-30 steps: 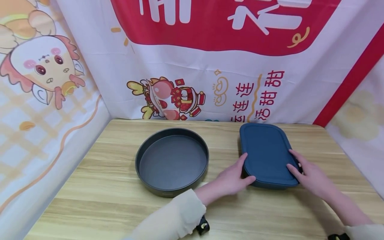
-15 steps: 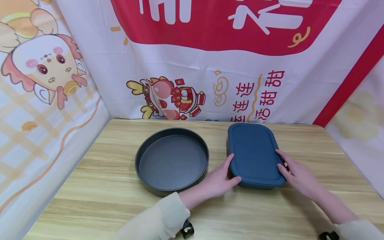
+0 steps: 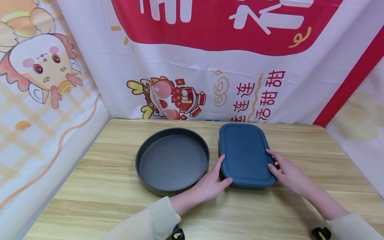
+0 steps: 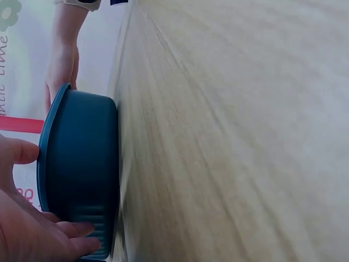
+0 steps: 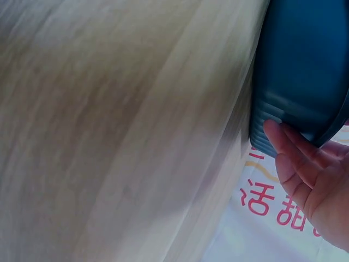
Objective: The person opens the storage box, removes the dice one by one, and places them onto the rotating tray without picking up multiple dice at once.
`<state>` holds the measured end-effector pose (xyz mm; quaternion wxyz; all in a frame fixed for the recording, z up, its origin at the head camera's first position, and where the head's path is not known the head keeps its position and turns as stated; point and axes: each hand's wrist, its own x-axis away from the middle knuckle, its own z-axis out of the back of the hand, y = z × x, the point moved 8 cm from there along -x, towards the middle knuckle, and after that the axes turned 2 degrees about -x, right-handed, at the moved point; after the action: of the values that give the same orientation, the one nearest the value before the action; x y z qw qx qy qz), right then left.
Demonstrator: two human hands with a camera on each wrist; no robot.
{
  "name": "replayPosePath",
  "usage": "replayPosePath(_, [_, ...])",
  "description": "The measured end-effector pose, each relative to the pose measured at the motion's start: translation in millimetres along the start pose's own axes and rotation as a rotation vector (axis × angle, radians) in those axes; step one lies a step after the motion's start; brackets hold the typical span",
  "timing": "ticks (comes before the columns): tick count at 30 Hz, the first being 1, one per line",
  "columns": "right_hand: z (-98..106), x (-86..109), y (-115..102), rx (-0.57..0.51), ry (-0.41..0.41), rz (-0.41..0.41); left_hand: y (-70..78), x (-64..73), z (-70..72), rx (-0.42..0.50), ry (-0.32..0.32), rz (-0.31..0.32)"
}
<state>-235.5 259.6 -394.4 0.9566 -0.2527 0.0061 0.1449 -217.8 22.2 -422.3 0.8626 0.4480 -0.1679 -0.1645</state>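
Observation:
A dark blue rectangular food container (image 3: 246,155) with rounded corners and a fitted lid sits on the table, right of centre. My left hand (image 3: 207,186) holds its left side near the front corner, the thumb at the lid's edge and the fingers low on the ridged wall (image 4: 90,215). On the opposite side my right hand (image 3: 288,175) grips the wall, thumb at the lid's edge, its fingertips (image 5: 272,128) against the ridges. Close to the left of the container is a round dark grey baking pan (image 3: 174,163) with nothing in it; my left hand passes near its rim.
The light wood-grain tabletop (image 3: 99,200) runs back to a white printed cloth (image 3: 210,86) with red patterns. Another printed cloth (image 3: 45,126) borders the left side, and a pale one stands on the right.
Both hands have moved the food container left across the table, toward the round pan. The pan has stayed where it was.

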Motion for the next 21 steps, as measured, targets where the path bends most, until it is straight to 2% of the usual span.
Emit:
replayPosePath(10, [-3.3, -1.2, -1.2, -0.001, -0.007, -0.01, -2.9, 6.2, 2.2, 0.075, -0.014, 0.011])
replayPosePath(17, [-3.4, -1.1, -2.7, 0.009, -0.005, -0.038, -4.7, 5.4, 3.6, 0.096, 0.004, -0.017])
replayPosePath(21, [1.0, 0.7, -9.2, 0.084, 0.047, -0.011, -6.8, 3.9, 3.6, 0.188, 0.017, -0.052])
